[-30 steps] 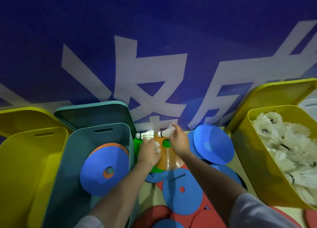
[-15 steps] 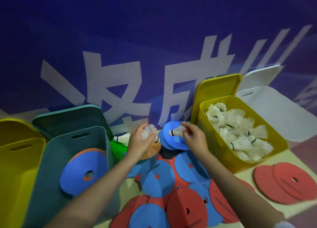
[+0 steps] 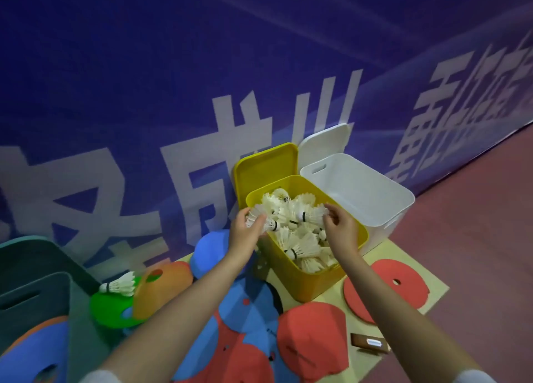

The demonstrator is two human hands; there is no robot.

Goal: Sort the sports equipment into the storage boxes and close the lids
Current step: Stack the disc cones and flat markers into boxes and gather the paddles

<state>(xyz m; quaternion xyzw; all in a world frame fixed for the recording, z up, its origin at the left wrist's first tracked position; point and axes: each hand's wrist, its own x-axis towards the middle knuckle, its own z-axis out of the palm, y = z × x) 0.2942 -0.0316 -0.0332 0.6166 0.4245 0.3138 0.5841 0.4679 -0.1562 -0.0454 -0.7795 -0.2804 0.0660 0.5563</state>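
The left hand (image 3: 245, 229) grips a white feathered shuttlecock (image 3: 261, 220) at the near-left rim of the open yellow plastic storage box (image 3: 305, 279). The right hand (image 3: 340, 229) pinches another shuttlecock (image 3: 311, 214) by its feathers above the heap inside. An open white box (image 3: 372, 192) stands just beside it.

surface: beige mat (image 3: 415, 302) | on it: yellow box (image 3: 302, 279); red discs (image 3: 383, 290); blue discs (image 3: 251, 307)

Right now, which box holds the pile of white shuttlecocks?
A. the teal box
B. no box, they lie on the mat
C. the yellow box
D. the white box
C: the white shuttlecocks fill the open yellow box, with both hands over it; the white box beside it shows none.
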